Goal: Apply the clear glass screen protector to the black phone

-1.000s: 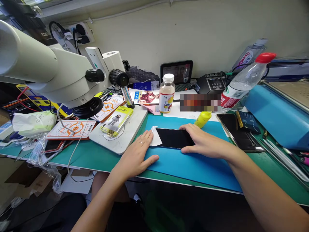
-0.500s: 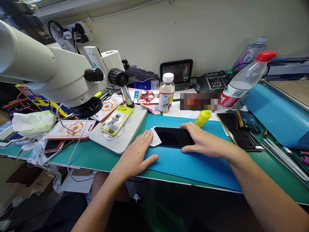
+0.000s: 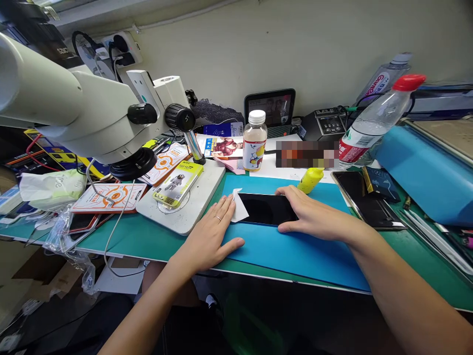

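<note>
A smartphone (image 3: 266, 209) with a dark screen lies face up on the blue mat (image 3: 295, 256). Around its right end sits my right hand (image 3: 314, 212), the thumb at the near edge and the fingers at the far edge. My left hand (image 3: 212, 227) lies flat at the phone's left end, its fingers pressed on a white wipe (image 3: 241, 208) and its thumb stretched out over the mat. The wipe covers the phone's left end and is partly hidden under the fingers. Just beyond my right hand stands a tilted yellow squeeze bottle (image 3: 309, 180).
To the left, a microscope (image 3: 107, 118) overhangs its white base (image 3: 188, 217), which carries a yellow package (image 3: 180, 183). A capped bottle (image 3: 254, 143) stands behind the mat. At right are a red-capped water bottle (image 3: 380, 123), another dark phone (image 3: 364, 202) and a blue case (image 3: 428, 172).
My left hand has shifted very slightly right with the wipe, whose upper corner now sticks up more. The right hand and the phone look unmoved.
</note>
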`<control>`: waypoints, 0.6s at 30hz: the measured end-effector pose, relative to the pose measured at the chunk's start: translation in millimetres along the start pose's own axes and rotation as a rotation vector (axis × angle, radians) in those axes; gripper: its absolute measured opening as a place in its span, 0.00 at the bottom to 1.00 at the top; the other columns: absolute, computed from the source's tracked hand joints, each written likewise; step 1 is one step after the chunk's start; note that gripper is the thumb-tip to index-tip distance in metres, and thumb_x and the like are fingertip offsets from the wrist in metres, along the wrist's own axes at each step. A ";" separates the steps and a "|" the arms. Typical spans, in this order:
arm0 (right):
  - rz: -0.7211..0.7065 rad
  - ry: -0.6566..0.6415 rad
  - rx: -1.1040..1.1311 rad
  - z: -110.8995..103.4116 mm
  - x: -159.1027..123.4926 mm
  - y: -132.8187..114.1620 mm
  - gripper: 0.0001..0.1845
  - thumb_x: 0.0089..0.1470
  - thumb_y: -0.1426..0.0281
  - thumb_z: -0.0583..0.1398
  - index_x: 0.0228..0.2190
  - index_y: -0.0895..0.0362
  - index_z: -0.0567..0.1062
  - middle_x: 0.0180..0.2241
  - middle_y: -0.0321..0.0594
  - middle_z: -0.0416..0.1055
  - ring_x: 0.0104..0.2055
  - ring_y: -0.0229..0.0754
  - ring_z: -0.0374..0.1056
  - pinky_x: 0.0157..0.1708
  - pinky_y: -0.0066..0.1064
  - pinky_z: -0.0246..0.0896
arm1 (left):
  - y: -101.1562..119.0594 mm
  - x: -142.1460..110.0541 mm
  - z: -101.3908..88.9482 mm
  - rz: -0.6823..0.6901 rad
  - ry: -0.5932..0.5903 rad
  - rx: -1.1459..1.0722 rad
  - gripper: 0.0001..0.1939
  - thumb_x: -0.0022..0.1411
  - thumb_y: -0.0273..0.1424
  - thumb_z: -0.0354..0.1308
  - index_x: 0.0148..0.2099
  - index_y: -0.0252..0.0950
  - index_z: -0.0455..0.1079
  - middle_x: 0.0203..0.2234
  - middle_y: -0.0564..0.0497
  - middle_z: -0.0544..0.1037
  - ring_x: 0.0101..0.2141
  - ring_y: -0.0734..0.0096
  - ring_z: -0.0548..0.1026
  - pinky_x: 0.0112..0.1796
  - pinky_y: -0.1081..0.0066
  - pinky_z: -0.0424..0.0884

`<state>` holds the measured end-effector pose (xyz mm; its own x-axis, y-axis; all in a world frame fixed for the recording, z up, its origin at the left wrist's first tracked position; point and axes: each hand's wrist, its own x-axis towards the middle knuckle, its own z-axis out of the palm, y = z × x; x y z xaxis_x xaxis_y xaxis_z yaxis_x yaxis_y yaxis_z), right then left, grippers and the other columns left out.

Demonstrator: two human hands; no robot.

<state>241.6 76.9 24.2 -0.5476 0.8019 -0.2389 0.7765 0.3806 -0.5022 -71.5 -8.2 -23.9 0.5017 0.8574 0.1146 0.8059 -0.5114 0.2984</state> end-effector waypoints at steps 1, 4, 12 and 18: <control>-0.003 0.002 0.001 -0.1 -0.1 -0.2 0.46 0.52 0.45 0.66 0.65 0.51 0.63 0.64 0.53 0.67 0.69 0.69 0.64 0.65 0.56 0.67 | -0.1 -0.4 0.7 0.003 0.005 0.003 0.46 0.80 0.53 0.47 0.84 0.38 0.32 0.80 0.38 0.44 0.79 0.48 0.45 0.76 0.48 0.53; -0.015 0.004 0.000 -0.7 -0.2 -1.1 0.45 0.52 0.45 0.66 0.64 0.49 0.64 0.63 0.53 0.68 0.68 0.69 0.65 0.64 0.57 0.67 | -0.2 -1.7 2.7 0.011 0.010 0.014 0.46 0.80 0.53 0.47 0.84 0.39 0.30 0.81 0.39 0.42 0.79 0.47 0.45 0.76 0.48 0.53; -0.027 -0.006 0.004 -0.9 -1.6 -2.1 0.45 0.53 0.45 0.65 0.65 0.51 0.63 0.63 0.53 0.67 0.68 0.68 0.65 0.64 0.54 0.67 | -0.8 -3.3 3.8 0.033 -0.003 0.045 0.45 0.80 0.54 0.45 0.84 0.40 0.29 0.81 0.39 0.43 0.79 0.49 0.45 0.75 0.48 0.55; -0.043 -0.011 0.008 0.2 -1.7 -0.7 0.44 0.54 0.46 0.65 0.65 0.51 0.62 0.62 0.52 0.67 0.68 0.66 0.65 0.64 0.53 0.67 | -0.9 -2.8 3.2 0.052 0.020 0.076 0.45 0.81 0.53 0.45 0.83 0.42 0.25 0.81 0.40 0.41 0.79 0.48 0.45 0.75 0.48 0.55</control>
<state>241.9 75.2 24.7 -0.5837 0.7798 -0.2261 0.7498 0.4109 -0.5186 -72.6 -10.4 -27.5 0.5376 0.8303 0.1467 0.8009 -0.5573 0.2190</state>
